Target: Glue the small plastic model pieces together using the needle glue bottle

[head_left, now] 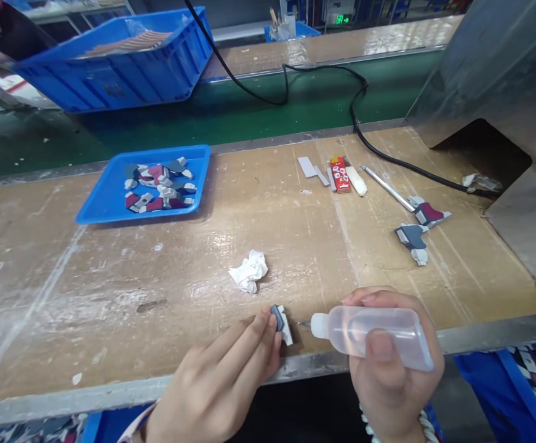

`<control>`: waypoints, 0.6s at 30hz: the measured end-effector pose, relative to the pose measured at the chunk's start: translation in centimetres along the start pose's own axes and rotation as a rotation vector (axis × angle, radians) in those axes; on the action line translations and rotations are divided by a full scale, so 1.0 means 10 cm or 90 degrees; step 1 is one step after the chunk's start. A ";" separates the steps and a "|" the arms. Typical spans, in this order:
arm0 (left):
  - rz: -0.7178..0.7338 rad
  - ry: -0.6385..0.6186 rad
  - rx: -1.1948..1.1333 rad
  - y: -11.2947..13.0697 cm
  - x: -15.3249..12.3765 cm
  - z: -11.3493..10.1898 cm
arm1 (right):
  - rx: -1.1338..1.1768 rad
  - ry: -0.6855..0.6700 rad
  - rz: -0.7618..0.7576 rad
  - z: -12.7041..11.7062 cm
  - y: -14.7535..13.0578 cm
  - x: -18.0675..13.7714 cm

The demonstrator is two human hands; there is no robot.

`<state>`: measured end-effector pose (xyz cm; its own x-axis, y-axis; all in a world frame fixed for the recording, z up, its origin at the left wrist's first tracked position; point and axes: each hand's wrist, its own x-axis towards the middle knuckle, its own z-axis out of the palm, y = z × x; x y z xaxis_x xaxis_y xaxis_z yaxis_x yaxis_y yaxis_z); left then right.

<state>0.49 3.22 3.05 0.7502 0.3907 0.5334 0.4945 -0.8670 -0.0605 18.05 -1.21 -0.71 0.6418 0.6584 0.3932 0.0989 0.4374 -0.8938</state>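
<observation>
My left hand (224,375) pinches a small grey-and-white shaped piece (282,322) at the front edge of the worn wooden bench (111,289). My right hand (390,369) is wrapped round a clear plastic squeeze bottle (373,335), held sideways. Its thin nozzle tip points left and sits right at the piece. A crumpled white tissue (249,271) lies just beyond the two hands.
A shallow blue tray (106,197) with several red, grey and white pieces sits at the back left. Two similar pieces (418,224) lie at the right, near a pen, a red box (340,174) and small strips. A black cable crosses the green belt (249,111). A blue crate stands behind.
</observation>
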 end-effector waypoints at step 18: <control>-0.173 -0.003 -0.192 -0.02 -0.09 0.07 | -0.053 -0.129 -0.042 0.00 -0.04 0.06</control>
<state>-0.01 3.30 1.97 0.6126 0.6186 0.4920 0.5248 -0.7838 0.3320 18.40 -0.97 -0.09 0.4667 0.7436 0.4788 0.2032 0.4368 -0.8763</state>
